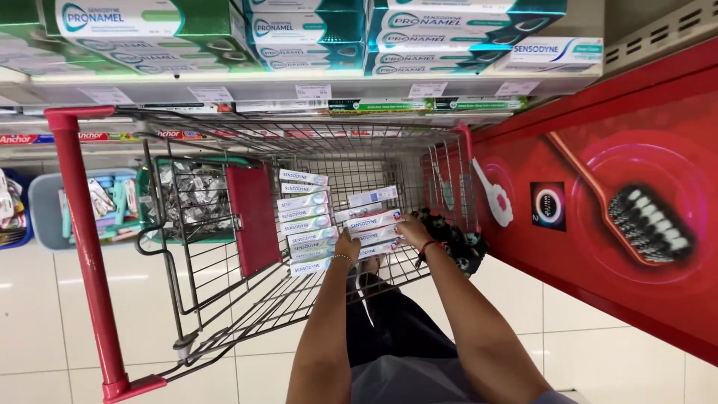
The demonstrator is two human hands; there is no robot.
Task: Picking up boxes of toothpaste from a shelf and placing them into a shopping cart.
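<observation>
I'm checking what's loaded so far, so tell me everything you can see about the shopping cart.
The shopping cart is a grey wire-mesh basket with a red handle bar at the left and a red flap on its folded child seat. It stands on pale floor tiles before a shelf. Inside lie flat rows of white toothpaste boxes. The left hand and right hand both rest on boxes in the second stack. A dark bundle sits at its right side.
</observation>
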